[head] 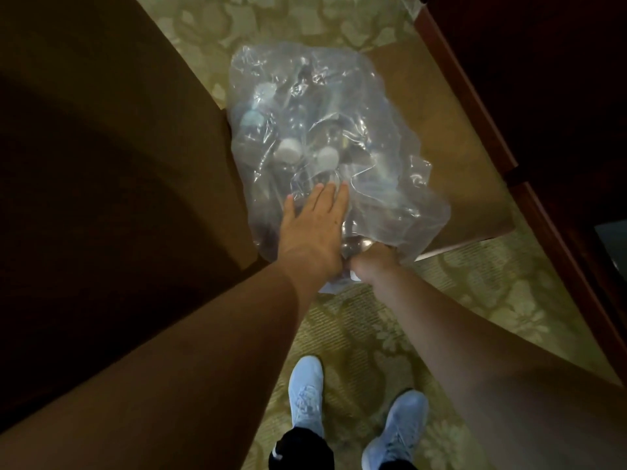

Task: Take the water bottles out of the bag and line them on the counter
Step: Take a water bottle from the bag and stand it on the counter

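Nearest us, the right hand [373, 257] gripped the gathered near end of the clear bag [390, 184], its fingers closed on the plastic. At its 10 o'clock, the left hand [312, 228] lay flat on the bag, fingers straight. We judged the step in hand to be opening the bag, as no bottle was yet out. The next move called for freeing the mouth and reaching in. The water bottles [288, 150] lay inside, at 12 o'clock from the left hand, just beyond its fingertips.
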Demonstrator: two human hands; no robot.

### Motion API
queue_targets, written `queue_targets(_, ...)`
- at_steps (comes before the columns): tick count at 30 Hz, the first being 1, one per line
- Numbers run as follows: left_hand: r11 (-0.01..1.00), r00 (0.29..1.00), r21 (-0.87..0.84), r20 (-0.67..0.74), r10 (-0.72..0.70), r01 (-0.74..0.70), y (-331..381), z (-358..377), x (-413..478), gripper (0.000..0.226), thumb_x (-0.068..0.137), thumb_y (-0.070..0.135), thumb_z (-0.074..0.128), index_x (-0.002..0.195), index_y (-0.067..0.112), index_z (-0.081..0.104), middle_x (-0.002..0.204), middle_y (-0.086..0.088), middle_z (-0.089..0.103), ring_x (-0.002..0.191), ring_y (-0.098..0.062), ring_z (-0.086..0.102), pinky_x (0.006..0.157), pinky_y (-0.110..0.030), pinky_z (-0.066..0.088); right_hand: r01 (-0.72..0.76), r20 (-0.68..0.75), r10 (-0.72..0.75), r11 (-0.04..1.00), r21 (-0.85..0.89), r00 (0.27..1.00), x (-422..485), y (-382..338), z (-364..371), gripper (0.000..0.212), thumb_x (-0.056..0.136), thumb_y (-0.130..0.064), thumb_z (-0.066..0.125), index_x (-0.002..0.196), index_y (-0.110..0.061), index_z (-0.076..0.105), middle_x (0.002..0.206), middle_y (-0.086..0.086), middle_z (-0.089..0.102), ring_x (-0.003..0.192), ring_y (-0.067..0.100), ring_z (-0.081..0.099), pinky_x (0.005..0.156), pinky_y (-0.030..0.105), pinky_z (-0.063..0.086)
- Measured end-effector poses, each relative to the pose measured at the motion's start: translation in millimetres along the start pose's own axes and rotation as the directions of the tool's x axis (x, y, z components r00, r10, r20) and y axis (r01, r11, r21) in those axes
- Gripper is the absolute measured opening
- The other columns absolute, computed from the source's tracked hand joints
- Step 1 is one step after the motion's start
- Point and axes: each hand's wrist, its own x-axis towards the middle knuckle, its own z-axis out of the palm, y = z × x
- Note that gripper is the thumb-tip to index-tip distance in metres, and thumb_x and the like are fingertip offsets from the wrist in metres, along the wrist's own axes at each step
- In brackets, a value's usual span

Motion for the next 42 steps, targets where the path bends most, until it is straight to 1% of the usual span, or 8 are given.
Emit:
queue_targets(7, 0.999, 0.999, -0.024, 0.035, 0.025, -0.024, -2.7, -8.5, 0.2, 0.112, 0.081, 0.032, 0.069, 0.149, 0.017, -0.019, 0.160, 0.001, -0.010, 0.148, -0.017, -0.008, 0.119, -0.052, -0.001, -0.048, -0.023, 0.050, 0.996, 0.076, 0.998, -2.5, 6.3, 3.4, 0.063, 0.077, -0.018, 0.072, 0.132, 0.000, 0.045, 0.123, 0.015, 0.059, 0.109, 0.032, 0.060, 0.075, 0.029, 0.047)
queue_targets(12, 0.998, 0.999, -0.042, 0.024, 0.037, -0.036, 3.5, -16.3, -10.7, 0.111, 0.082, 0.024, 0.069, 0.149, 0.021, -0.019, 0.160, 0.002, -0.007, 0.148, -0.017, -0.006, 0.118, -0.053, 0.001, -0.010, -0.024, 0.012, 0.997, 0.083, 1.000, -24.8, 1.1, -14.2, 0.047, 0.084, -0.005, 0.065, 0.128, 0.001, 0.050, 0.120, 0.017, 0.060, 0.110, 0.032, 0.060, 0.079, 0.029, 0.048)
queue_targets(19, 0.989, 0.998, -0.146, -0.066, 0.017, -0.027, 23.7, -29.2, -44.9, 0.102, 0.084, 0.022, 0.064, 0.150, 0.025, -0.014, 0.160, 0.002, -0.003, 0.148, -0.017, -0.003, 0.118, -0.051, 0.007, 0.117, -0.018, -0.116, 0.988, 0.104, 0.993, -67.7, 5.5, -46.2, 0.038, 0.085, -0.014, 0.065, 0.120, -0.004, 0.057, 0.114, 0.014, 0.065, 0.100, 0.030, 0.062, 0.076, 0.031, 0.049)
queue_targets(23, 0.975, 0.992, -0.220, -0.121, -0.019, -0.009, 41.5, -32.6, -67.9, 0.091, 0.090, 0.011, 0.054, 0.151, 0.029, -0.010, 0.161, 0.002, -0.007, 0.148, -0.019, -0.009, 0.118, -0.048, 0.007, 0.230, -0.144, -0.222, 0.973, 0.036, 0.964, -107.5, 19.9, -80.3, 0.041, 0.088, -0.031, 0.058, 0.123, -0.011, 0.058, 0.121, 0.011, 0.064, 0.109, 0.031, 0.060, 0.091, 0.035, 0.050)
queue_targets(26, 0.962, 0.993, -0.272, -0.118, -0.015, -0.018, 59.2, -36.1, -87.0, 0.087, 0.089, 0.004, 0.051, 0.151, 0.031, -0.003, 0.161, 0.005, -0.010, 0.148, -0.019, -0.011, 0.119, -0.049, 0.005, 0.303, -0.198, -0.323, 0.945, -0.124, 0.926, -147.3, 40.2, -105.7, 0.041, 0.089, -0.037, 0.055, 0.121, -0.011, 0.061, 0.122, 0.013, 0.064, 0.113, 0.034, 0.058, 0.088, 0.033, 0.045)
queue_targets(30, 0.954, 0.995, -0.291, -0.078, 0.059, -0.079, 88.4, -33.7, -111.3, 0.089, 0.084, 0.019, 0.065, 0.151, 0.034, 0.008, 0.161, 0.006, 0.007, 0.148, -0.020, 0.003, 0.118, -0.051, 0.009, 0.381, -0.295, -0.386, 0.921, -0.076, 0.874, -202.7, 45.4, -144.0, 0.043, 0.083, -0.043, 0.059, 0.116, -0.016, 0.064, 0.116, 0.010, 0.066, 0.106, 0.032, 0.060, 0.079, 0.032, 0.046)
queue_targets(36, 0.699, 0.927, -0.636, -0.357, 0.111, -0.329, 149.7, -78.0, -157.2, 0.104, 0.057, 0.020, 0.088, 0.144, 0.029, 0.032, 0.143, 0.000, 0.046, 0.130, -0.022, 0.044, 0.107, -0.043, 0.038, 0.482, -0.426, -0.541, 0.841, -0.247, 0.725, -309.9, 41.7, -235.4, 0.038, 0.081, -0.046, 0.057, 0.101, -0.017, 0.070, 0.111, 0.014, 0.067, 0.105, 0.035, 0.059, 0.074, 0.031, 0.040)
queue_targets(42, 0.524, 0.854, -0.680, -0.467, 0.228, -0.512, 226.8, -159.3, -209.4, 0.085, 0.041, 0.017, 0.086, 0.119, 0.028, 0.052, 0.114, -0.004, 0.066, 0.108, -0.024, 0.062, 0.094, -0.038, 0.051, 0.579, -0.476, -0.604, 0.785, -0.220, 0.639, -413.1, 48.8, -318.5, 0.033, 0.076, -0.049, 0.064, 0.085, -0.019, 0.069, 0.093, 0.009, 0.069, 0.092, 0.030, 0.063, 0.080, 0.042, 0.054)
